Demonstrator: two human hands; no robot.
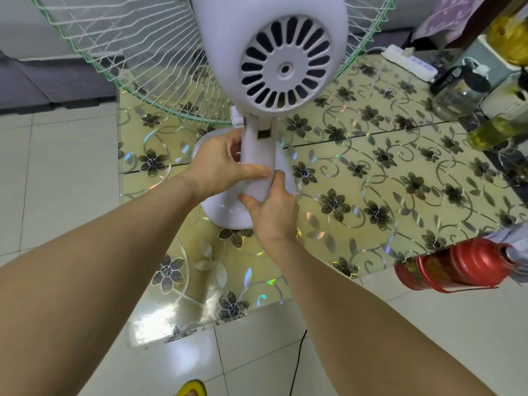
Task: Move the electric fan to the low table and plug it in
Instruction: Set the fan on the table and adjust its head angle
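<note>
A white electric fan (274,61) with a green-rimmed wire cage faces away from me, its vented motor housing toward the camera. Its round base (225,212) is over the low table (385,178), which has a flower-patterned glass top. My left hand (217,164) wraps the fan's neck from the left. My right hand (274,210) grips the neck lower down, from the right. A black cord (297,364) trails over the floor tiles below the table's near edge. A white power strip (411,61) lies at the table's far right.
Glass jars and bottles (457,90) crowd the table's right side. A red flask (457,264) lies at the near right edge. Grey sofa cushions (43,75) stand behind the table on the left. Pale floor tiles (57,181) surround it.
</note>
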